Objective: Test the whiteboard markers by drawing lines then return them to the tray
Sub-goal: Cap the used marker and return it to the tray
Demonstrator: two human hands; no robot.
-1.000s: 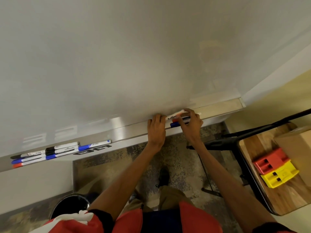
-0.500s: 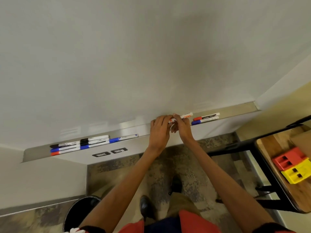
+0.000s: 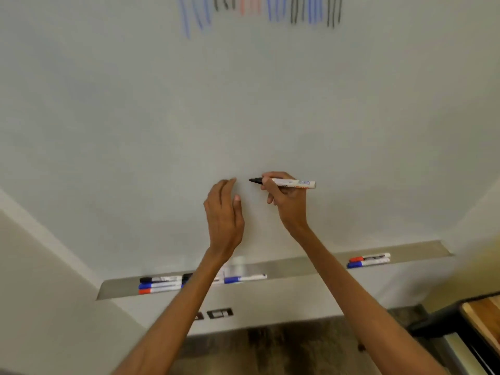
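Note:
My right hand (image 3: 289, 204) grips a white marker (image 3: 296, 183), uncapped, with its black tip pointing left just in front of the whiteboard (image 3: 243, 104). My left hand (image 3: 223, 215) is raised beside it, fingers curled; I see its back only, and its palm is hidden. Below runs the metal tray (image 3: 297, 266). On it lie a left cluster of black, blue and red markers (image 3: 159, 285), a blue-capped marker (image 3: 244, 278) and a red and blue pair (image 3: 369, 260) on the right. Blue, black and red test lines (image 3: 259, 9) mark the board's top.
A wooden table with a black frame (image 3: 484, 318) stands at the lower right. Patterned dark floor (image 3: 270, 347) shows under the board. A white wall (image 3: 40, 293) borders the board on the left.
Both hands rose from the tray to the board's face. The marker, held at the tray by both hands before, is now uncapped in my right hand. The view tilted upward, revealing drawn lines.

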